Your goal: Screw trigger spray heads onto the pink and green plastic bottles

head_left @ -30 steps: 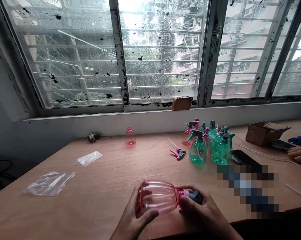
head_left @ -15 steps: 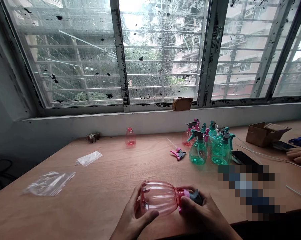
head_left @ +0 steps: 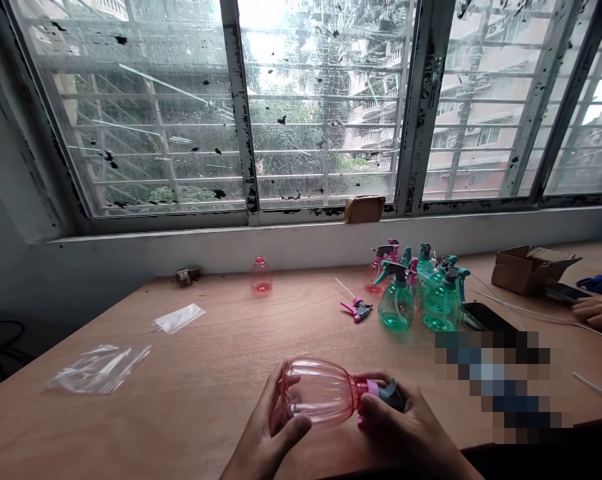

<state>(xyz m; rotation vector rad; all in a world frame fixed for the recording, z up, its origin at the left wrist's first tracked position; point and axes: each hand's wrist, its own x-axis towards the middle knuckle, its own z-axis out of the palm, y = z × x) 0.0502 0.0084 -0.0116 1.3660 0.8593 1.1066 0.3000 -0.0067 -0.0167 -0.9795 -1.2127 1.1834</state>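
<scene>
A clear red spray bottle (head_left: 323, 393) lies on its side in the air between my hands, low in the middle of the view. My left hand (head_left: 273, 423) is wrapped round its base, thumb on the near side. Around the neck and the pink-and-grey spray head (head_left: 388, 393) my right hand (head_left: 405, 417) is closed, with part of the trigger hidden by the fingers. Farther back on the table lies a loose pink-and-grey spray head (head_left: 357, 309) with a thin tube. A red bottle without a head (head_left: 261, 277) stands upright near the wall.
Several green and red spray bottles (head_left: 395, 307) stand in a group at right. Beyond them are a phone (head_left: 491, 320), a cardboard box (head_left: 531, 268) and another person's hand (head_left: 598, 311). Plastic bags (head_left: 101, 368) lie at left on the wooden table (head_left: 191, 413).
The red bottle has turned slightly in my left hand, and the left thumb has shifted a little to the left. My right hand stays at the spray head.
</scene>
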